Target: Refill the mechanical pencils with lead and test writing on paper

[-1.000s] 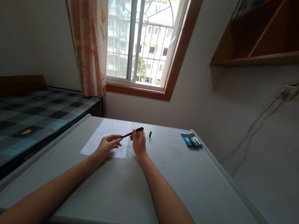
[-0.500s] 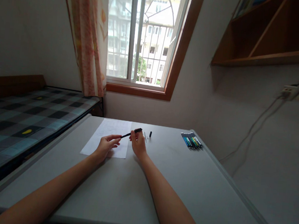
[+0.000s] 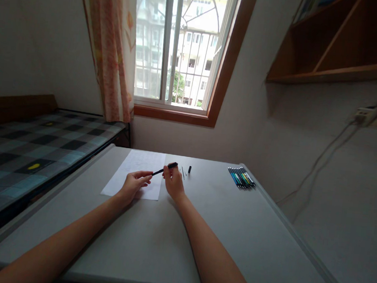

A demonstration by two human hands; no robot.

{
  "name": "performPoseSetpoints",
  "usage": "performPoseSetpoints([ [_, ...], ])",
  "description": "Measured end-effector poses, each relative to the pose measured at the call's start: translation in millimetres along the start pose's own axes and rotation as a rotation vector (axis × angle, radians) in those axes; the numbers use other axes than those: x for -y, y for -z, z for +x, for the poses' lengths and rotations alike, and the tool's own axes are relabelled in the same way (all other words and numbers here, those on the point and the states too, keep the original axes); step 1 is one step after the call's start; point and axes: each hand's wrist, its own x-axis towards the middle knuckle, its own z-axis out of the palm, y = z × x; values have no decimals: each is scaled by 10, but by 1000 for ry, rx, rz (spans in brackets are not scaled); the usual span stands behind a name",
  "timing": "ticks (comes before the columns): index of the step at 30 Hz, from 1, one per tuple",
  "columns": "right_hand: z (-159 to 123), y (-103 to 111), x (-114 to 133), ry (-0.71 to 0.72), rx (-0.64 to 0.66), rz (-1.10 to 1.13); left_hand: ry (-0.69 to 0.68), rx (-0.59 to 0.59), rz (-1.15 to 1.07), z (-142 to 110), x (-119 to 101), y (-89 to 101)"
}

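Both my hands hold one black pen [image 3: 163, 169] above a grey table [image 3: 172, 242]. My left hand [image 3: 134, 184] pinches the pen's lower tip end over a white sheet of paper [image 3: 132, 174]. My right hand [image 3: 172, 182] grips the upper end with closed fingers. A small black cap [image 3: 189, 169] and a thin refill-like stick [image 3: 183, 172] lie on the table just right of my right hand.
A bundle of several coloured pens [image 3: 241, 177] lies at the table's far right corner. A bed with a checked cover [image 3: 24, 152] stands left of the table. Behind are a window, a curtain, a wooden wall shelf and a wall socket with a cable.
The pen's upper end has dropped slightly and drawn in toward my right hand; both hands keep their hold and stay almost in place.
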Motion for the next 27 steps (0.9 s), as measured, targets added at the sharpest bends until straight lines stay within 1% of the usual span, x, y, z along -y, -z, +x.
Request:
performPoseSetpoints([
  [27, 4, 3, 20, -9, 24, 2, -4, 18, -5, 14, 32, 14],
])
